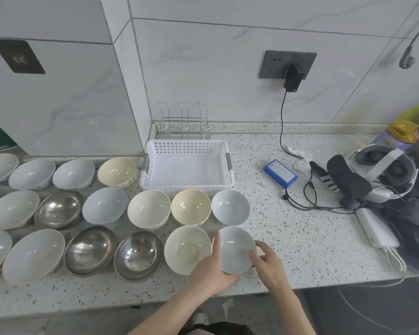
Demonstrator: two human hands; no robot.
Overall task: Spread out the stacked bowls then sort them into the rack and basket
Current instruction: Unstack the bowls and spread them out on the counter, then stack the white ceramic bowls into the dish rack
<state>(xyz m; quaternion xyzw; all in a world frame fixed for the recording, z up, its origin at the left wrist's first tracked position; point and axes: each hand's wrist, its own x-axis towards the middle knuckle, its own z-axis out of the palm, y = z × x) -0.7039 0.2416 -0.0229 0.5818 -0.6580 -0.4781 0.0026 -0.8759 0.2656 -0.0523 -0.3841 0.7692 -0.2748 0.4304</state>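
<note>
Pale blue-white, the small bowl (236,250) sits on the speckled counter (300,238) between both hands. Left hand (212,269) has its grip grasping the bowl's near-left rim, forefinger stretched up along the edge; right hand (267,263) has its grip grasping the right rim, thumb inside. Just left of the grips stands a cream bowl (186,249), then two steel bowls (138,255). Beyond them lie more bowls, a white basket (188,187) and, farther back, a wire rack (183,126).
</note>
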